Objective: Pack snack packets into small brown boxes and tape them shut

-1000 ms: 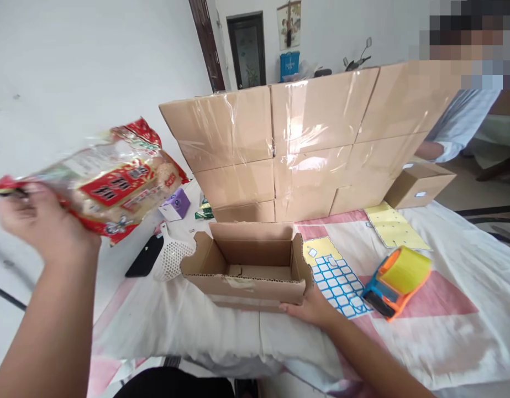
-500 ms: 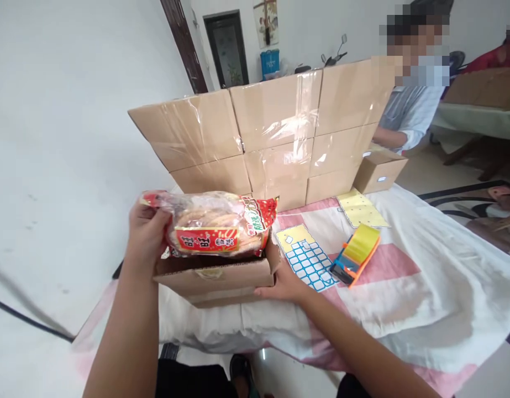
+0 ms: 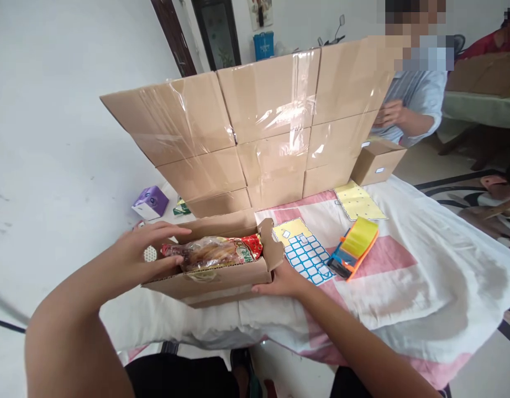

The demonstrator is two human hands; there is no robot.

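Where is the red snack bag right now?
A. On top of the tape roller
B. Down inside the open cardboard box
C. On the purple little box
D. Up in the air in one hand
B: the red snack bag lies inside the open cardboard box, with the left hand resting on its end and the right hand touching the box's side.
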